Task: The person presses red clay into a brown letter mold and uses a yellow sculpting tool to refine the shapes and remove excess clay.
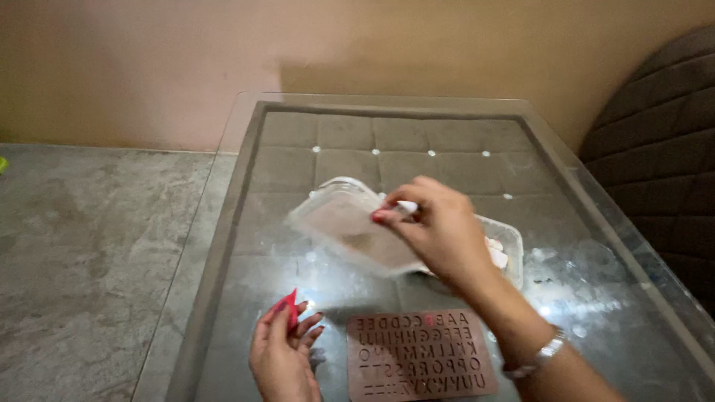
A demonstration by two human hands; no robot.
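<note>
My right hand (439, 227) reaches over a clear plastic container (514, 249) and pinches its translucent lid (346, 227), which is lifted and tilted up to the left. White pieces (495, 253) show inside the container behind my hand. My left hand (283, 353) hovers near the table's front edge, pinching a small red piece (293, 309) between its fingertips. A brown silicone letter mould (421, 353) lies flat just right of my left hand, under my right forearm, which wears a silver bracelet (540, 356).
Everything rests on a glass-topped table (298, 126) with a grey tufted panel beneath. A dark quilted chair back (659, 149) stands at the right. Grey stone floor (89, 246) lies to the left, a beige wall behind.
</note>
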